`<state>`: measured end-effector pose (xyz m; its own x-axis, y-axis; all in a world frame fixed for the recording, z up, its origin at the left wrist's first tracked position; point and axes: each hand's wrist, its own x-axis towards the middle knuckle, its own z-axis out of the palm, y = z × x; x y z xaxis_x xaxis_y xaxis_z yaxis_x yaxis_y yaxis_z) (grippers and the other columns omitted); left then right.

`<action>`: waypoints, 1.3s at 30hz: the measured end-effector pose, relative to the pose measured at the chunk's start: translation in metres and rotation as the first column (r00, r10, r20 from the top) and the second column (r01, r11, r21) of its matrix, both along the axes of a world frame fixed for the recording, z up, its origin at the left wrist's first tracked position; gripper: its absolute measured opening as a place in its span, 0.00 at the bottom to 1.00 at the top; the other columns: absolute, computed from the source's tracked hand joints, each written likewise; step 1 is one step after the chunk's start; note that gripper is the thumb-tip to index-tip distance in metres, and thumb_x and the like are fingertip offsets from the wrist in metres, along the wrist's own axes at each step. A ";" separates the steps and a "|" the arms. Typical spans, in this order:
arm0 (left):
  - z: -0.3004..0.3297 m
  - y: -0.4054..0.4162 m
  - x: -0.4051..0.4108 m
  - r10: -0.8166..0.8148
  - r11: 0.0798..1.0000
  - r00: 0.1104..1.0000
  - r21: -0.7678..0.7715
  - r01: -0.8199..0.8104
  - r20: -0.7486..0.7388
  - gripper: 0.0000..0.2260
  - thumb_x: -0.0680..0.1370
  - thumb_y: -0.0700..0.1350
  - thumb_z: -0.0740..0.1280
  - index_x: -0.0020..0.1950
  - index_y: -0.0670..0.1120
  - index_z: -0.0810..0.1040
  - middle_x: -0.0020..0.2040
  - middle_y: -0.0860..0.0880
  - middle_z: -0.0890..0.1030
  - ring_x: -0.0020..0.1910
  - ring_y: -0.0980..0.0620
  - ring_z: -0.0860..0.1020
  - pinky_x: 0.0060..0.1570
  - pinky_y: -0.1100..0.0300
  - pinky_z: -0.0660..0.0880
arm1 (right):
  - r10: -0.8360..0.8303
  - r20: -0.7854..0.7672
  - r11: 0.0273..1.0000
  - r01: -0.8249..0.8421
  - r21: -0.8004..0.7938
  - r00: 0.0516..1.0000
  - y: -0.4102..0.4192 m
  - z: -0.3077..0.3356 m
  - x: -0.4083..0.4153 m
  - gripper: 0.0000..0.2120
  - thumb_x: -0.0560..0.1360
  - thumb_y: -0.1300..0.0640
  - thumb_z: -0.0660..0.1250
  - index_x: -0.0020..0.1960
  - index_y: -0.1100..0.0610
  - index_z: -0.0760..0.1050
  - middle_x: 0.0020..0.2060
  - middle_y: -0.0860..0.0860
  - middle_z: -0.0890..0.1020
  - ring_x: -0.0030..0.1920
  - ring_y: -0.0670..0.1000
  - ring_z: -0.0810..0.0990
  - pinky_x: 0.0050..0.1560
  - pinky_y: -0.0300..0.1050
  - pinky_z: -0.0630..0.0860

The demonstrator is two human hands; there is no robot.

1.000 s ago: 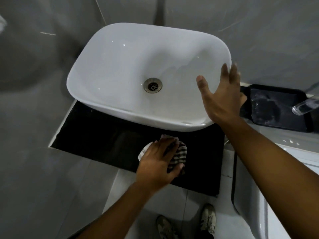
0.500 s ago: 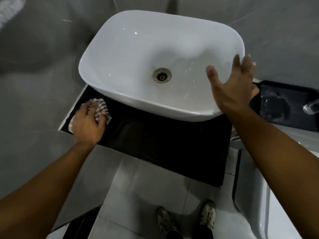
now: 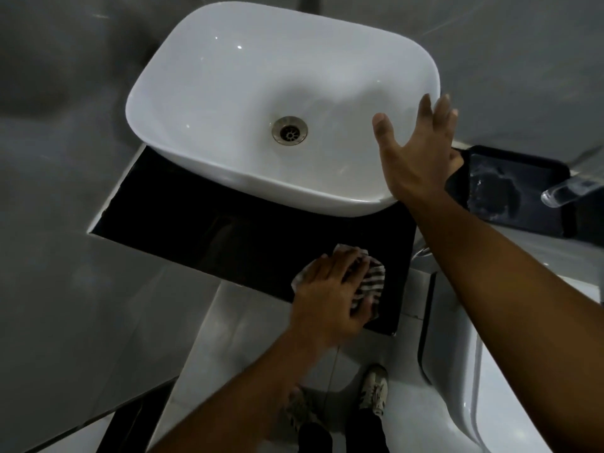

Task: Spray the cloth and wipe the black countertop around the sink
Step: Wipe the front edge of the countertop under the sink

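Note:
A white vessel sink (image 3: pixel 228 76) sits on a glossy black countertop (image 3: pixel 202 223). My left hand (image 3: pixel 330 292) presses a striped grey-and-white cloth (image 3: pixel 371 282) flat on the countertop near its front right corner, fingers spread over it. My right hand (image 3: pixel 415 158) hovers with fingers apart by the sink's right rim, holding nothing. No spray bottle is in view.
A black tray (image 3: pixel 523 191) lies to the right of the sink, with a clear faucet-like piece (image 3: pixel 568 191) above it. A white toilet (image 3: pixel 457 371) stands at the lower right. Grey tiled walls surround the counter. My shoes (image 3: pixel 372 390) stand on the pale floor below.
My left hand slid the cloth from the counter's left end back to the front right corner. The right hand stayed by the sink's rim.

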<state>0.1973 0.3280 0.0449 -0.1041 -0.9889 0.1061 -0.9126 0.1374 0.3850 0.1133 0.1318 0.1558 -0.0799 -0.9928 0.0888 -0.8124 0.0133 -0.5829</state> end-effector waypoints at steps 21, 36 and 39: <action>0.025 -0.001 0.175 0.401 0.915 0.916 -0.028 -0.402 -0.035 0.26 0.72 0.55 0.66 0.68 0.46 0.75 0.68 0.42 0.75 0.65 0.40 0.74 0.65 0.51 0.70 | -0.012 0.016 1.000 0.012 0.028 1.000 -0.002 0.003 -0.001 0.40 0.76 0.30 0.50 0.79 0.55 0.55 0.80 0.53 0.49 0.80 0.53 0.45 0.73 0.65 0.47; 0.011 -0.021 -0.061 -0.089 0.989 0.979 0.097 0.108 -0.183 0.34 0.76 0.59 0.63 0.78 0.45 0.59 0.79 0.46 0.62 0.77 0.48 0.59 0.76 0.50 0.55 | 0.229 0.149 0.960 -0.198 -0.199 0.962 0.042 -0.022 -0.048 0.33 0.81 0.39 0.48 0.79 0.58 0.52 0.80 0.55 0.54 0.80 0.52 0.49 0.76 0.61 0.51; 0.016 -0.020 -0.039 -0.199 0.942 0.909 0.185 0.280 -0.366 0.37 0.78 0.57 0.61 0.80 0.50 0.45 0.81 0.51 0.48 0.79 0.57 0.45 0.77 0.59 0.43 | 0.469 0.109 0.877 -0.447 -0.178 0.877 0.107 -0.054 -0.107 0.32 0.81 0.43 0.53 0.79 0.58 0.52 0.80 0.54 0.55 0.79 0.52 0.53 0.74 0.65 0.57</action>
<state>0.1588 0.3083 0.0605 -0.3391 -0.9395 -0.0476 -0.6724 0.2067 0.7108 0.0065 0.2389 0.1021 0.3573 -0.8984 0.2552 -0.6134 -0.4318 -0.6613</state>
